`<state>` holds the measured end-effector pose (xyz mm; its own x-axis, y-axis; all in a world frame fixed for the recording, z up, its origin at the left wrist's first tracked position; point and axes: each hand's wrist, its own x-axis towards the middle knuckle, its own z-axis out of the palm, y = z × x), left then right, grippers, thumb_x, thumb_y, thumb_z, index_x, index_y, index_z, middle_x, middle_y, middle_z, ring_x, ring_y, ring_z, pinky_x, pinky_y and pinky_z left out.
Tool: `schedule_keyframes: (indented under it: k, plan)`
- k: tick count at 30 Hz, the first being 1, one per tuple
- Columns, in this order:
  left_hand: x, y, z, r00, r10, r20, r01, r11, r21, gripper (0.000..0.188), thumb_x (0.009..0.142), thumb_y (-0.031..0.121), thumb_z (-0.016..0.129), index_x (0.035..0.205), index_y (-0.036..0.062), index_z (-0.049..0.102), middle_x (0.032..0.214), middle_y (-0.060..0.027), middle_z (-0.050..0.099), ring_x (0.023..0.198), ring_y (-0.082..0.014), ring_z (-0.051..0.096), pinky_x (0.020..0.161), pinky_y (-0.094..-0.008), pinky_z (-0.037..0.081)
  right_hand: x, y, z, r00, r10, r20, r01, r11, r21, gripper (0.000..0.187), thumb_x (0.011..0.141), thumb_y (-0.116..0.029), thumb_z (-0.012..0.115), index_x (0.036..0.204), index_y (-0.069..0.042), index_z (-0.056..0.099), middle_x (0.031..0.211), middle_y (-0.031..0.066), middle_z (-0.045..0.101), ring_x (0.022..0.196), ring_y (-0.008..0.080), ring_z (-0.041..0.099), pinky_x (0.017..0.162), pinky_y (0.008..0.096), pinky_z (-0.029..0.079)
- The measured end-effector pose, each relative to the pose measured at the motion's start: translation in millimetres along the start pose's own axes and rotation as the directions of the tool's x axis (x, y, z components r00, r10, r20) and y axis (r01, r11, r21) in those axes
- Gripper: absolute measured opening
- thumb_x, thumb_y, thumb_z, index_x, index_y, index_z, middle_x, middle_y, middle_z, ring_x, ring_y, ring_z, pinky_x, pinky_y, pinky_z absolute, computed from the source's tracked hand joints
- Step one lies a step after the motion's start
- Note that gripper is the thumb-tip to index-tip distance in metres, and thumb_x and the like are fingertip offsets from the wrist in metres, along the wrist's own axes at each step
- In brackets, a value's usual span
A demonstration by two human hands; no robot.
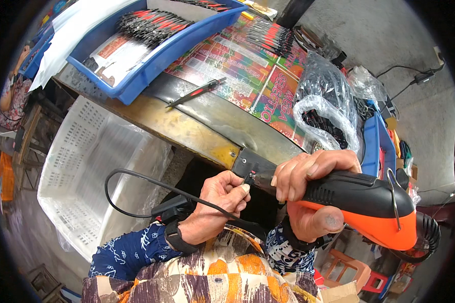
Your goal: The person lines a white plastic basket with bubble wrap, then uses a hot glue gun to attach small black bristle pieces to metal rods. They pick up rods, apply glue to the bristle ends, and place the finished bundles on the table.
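My right hand (318, 189) is wrapped round an orange and black electric screwdriver (371, 207), its nose pointing left. My left hand (220, 199) is closed in a pinch at the nose of the tool, on a small dark piece (248, 178) mostly hidden by the fingers. Just beyond the fingertips is a dark metal bracket (255, 162) at the table's edge. On the table edge, further left, lies one slender pointed black-and-red tool (196, 92).
A blue tray (131, 90) of similar black-and-red tools stands at the far left, with more lying in a row (270, 36) on printed card. A plastic bag (323, 96) of dark parts sits to the right. A white basket (76, 151) stands at lower left. A black cable (131, 171) loops by my left wrist.
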<state>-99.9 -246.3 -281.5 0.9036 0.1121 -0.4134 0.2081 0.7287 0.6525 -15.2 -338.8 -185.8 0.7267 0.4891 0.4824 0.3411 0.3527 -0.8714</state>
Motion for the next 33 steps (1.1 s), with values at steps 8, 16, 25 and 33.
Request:
schedule_keyframes:
  k: [8,16,25,33]
  plan:
    - [0.6,-0.9,1.0,1.000,0.000,-0.027,0.000,1.000,0.004,0.009,0.090,0.007,0.059,0.094,0.0032,0.052,0.070,-0.0017,0.057,0.055,-0.0063,0.048,0.046,-0.0202,0.037,0.8,4.1,-0.4,0.999,-0.018,0.031,0.017,1.000,0.019,0.070,0.073,-0.063,0.071,0.094,-0.004,0.041,0.060,0.0034,0.048,0.047,0.0156,0.051,0.046,0.0298,0.045]
    - [0.6,1.4,2.6,0.999,0.004,-0.033,-0.003,1.000,0.016,0.009,0.090,0.008,0.059,0.091,0.0024,0.051,0.069,-0.0019,0.056,0.054,-0.0052,0.047,0.044,-0.0197,0.035,3.8,-0.7,3.6,0.995,0.079,0.061,-0.080,0.997,0.001,0.066,0.074,-0.058,0.073,0.093,-0.003,0.041,0.060,0.0043,0.048,0.047,0.0160,0.050,0.046,0.0301,0.044]
    - [0.1,4.1,4.8,0.998,0.013,-0.064,-0.010,0.999,0.041,0.009,0.089,0.006,0.059,0.087,0.0022,0.051,0.068,-0.0022,0.056,0.053,-0.0043,0.046,0.044,-0.0201,0.035,10.5,4.7,0.9,0.984,0.102,0.147,-0.117,0.988,0.101,0.058,0.070,-0.038,0.084,0.092,0.000,0.045,0.064,0.0085,0.052,0.051,0.0183,0.053,0.047,0.0324,0.045]
    - [0.6,1.8,4.9,0.996,0.051,-0.071,-0.046,0.996,0.073,0.010,0.088,0.005,0.059,0.085,0.0020,0.050,0.067,-0.0016,0.055,0.053,-0.0040,0.046,0.044,-0.0201,0.035,27.7,12.4,-16.6,0.864,0.020,0.503,-0.022,1.000,-0.002,0.052,0.071,-0.025,0.085,0.094,0.001,0.046,0.068,0.0107,0.054,0.057,0.0195,0.055,0.053,0.0333,0.049]
